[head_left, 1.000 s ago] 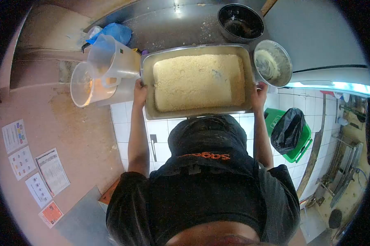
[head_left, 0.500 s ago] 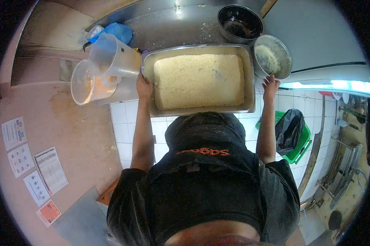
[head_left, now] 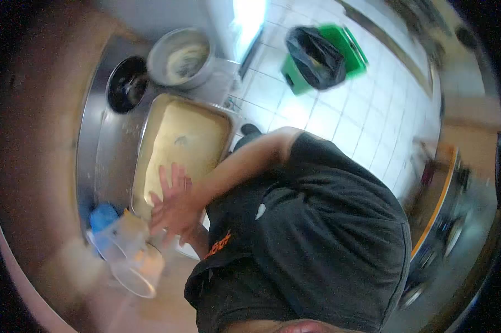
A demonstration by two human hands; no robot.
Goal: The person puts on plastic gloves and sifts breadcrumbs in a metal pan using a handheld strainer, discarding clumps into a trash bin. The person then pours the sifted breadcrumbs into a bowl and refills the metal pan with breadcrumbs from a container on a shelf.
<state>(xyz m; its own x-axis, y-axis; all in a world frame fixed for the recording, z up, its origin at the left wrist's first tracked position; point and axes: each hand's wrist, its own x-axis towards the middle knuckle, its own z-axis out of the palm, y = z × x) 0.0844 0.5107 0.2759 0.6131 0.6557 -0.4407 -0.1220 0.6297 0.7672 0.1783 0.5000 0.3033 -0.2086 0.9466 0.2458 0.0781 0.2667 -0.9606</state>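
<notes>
My two hands cross over the near left end of a metal tray (head_left: 228,112) filled with a pale yellow crumbly or powdery layer (head_left: 186,130). My left hand (head_left: 174,180) has its fingers spread and pointing away over the tray. Across it lies my right hand (head_left: 175,213), fingers apart, covering the left palm and wrist; the two appear to touch. Nothing shows in either hand, though motion blurs both. Beside the hands stand clear plastic jugs (head_left: 117,238), one with something orange-yellow inside.
Beyond the tray's far end sit a metal bowl (head_left: 156,61) with pale residue and a black round pan (head_left: 117,91). A blue bag-like item (head_left: 103,216) lies behind the jugs. On the tiled floor (head_left: 328,114) stands a green bin (head_left: 350,53) with a black liner.
The view has swung round as I turn toward the right. My left hand has left the tray's side and my right the metal bowl; they now cross over the tray.
</notes>
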